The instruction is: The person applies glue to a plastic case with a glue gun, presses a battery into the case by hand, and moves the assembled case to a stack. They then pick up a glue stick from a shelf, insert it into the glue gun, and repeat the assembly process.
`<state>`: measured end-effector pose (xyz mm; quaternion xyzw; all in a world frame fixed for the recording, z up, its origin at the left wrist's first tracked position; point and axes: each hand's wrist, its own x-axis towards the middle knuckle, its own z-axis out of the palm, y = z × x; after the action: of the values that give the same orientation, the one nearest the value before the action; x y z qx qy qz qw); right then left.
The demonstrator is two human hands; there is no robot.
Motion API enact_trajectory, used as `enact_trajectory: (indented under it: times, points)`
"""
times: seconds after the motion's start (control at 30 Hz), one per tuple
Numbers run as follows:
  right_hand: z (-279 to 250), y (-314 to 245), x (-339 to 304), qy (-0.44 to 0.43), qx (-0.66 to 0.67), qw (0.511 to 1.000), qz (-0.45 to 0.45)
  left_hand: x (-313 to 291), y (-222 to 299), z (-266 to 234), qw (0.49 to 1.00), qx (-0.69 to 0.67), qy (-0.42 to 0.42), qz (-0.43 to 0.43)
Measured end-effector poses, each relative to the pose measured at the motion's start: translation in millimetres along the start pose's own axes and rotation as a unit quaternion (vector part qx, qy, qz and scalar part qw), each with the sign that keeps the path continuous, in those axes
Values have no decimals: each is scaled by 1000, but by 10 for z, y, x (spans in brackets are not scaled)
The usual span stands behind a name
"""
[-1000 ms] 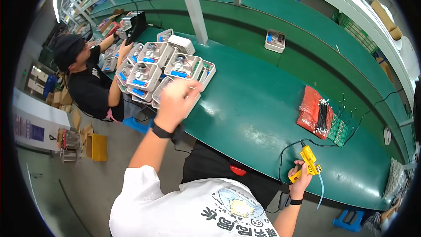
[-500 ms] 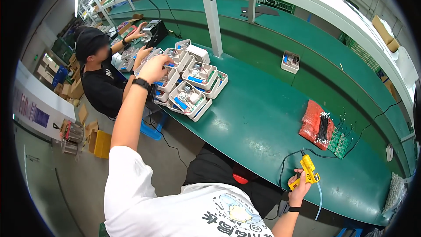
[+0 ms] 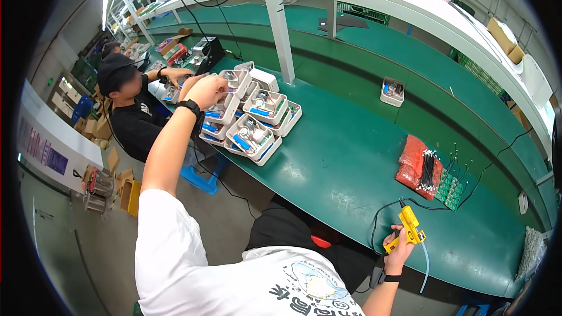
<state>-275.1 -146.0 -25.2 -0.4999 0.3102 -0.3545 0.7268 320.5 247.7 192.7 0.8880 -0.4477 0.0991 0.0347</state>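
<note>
My left hand [image 3: 209, 92] stretches far out to a cluster of white plastic boxes [image 3: 257, 151] at the back left of the bench. Its fingers are bent together at the rim of an open white box [image 3: 239, 79] in the upper layer; the fingertips are partly hidden. Blue cylindrical parts, wires and small boards lie inside the boxes. At the front right, my right hand [image 3: 401, 251] is wrapped round the handle of a yellow glue gun [image 3: 410, 222]. A pale blue stick hangs from the gun, and a black cord runs from its other end.
Beside the stack a co-worker [image 3: 126, 99] in black reaches over the bench [image 3: 328, 158]. A red bubble-wrap bag [image 3: 412, 167] with black wires and green circuit boards [image 3: 451, 190] lies at right. One white box [image 3: 392, 92] sits farther back. A white post [image 3: 276, 29] rises behind the stack.
My left hand's fingers have drawn in at the box rim. The co-worker's hands have come down from the dark device. My right hand keeps the glue gun in nearly the same place.
</note>
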Motion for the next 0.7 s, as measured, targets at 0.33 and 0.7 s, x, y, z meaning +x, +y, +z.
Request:
enact_trajectory:
  times: [0.33,0.7]
  points:
    - [1,51,27,14,1,1000,10,269,1617,-632,951,-24,105,289]
    - [20,49,20,13,27,999,-11,359,3251,982,785,-36,-4,618]
